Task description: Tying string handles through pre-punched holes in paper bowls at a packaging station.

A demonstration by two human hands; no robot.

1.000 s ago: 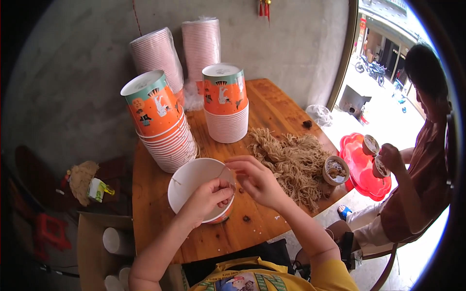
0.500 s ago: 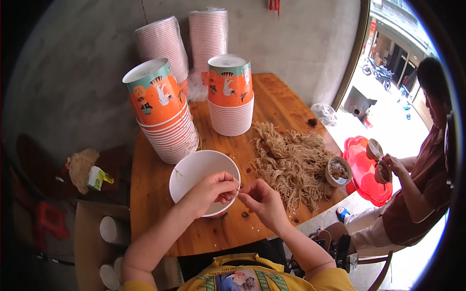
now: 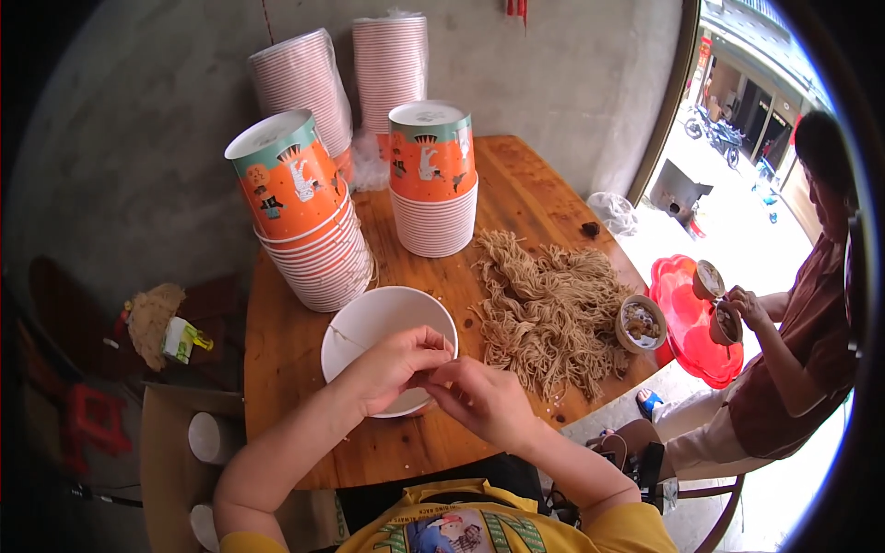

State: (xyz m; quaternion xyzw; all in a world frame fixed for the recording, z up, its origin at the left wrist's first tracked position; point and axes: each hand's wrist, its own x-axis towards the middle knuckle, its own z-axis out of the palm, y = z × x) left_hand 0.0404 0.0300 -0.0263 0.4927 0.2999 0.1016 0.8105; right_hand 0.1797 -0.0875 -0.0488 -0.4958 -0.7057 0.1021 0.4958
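Observation:
A white paper bucket (image 3: 339, 364) stands mouth up on the table in front of me. Across its far left inner wall runs a thin beige cord (image 3: 343, 335). Over the bucket's right rim, my left hand (image 3: 392, 367) and my right hand (image 3: 489, 398) meet fingertip to fingertip, both closed in a pinch. They appear to grip a cord end, though the fingers hide most of it. Right of the bucket lies a loose heap of beige cords (image 3: 548, 318). Cord strands also hang on the tilted stack of orange and green buckets (image 3: 295, 207) behind it.
Another bucket stack (image 3: 433, 180) stands upright at the back, before plastic-wrapped stacks (image 3: 392, 74). A small bowl (image 3: 641, 324) sits at the wooden table's (image 3: 286, 438) right edge. A person (image 3: 784, 369) holds two bowls beside a red basin (image 3: 678, 313). A cardboard box (image 3: 166, 452) stands lower left.
My right hand has moved left and closed in against my left fingertips, which were slightly apart from it before. The bucket has stayed in place.

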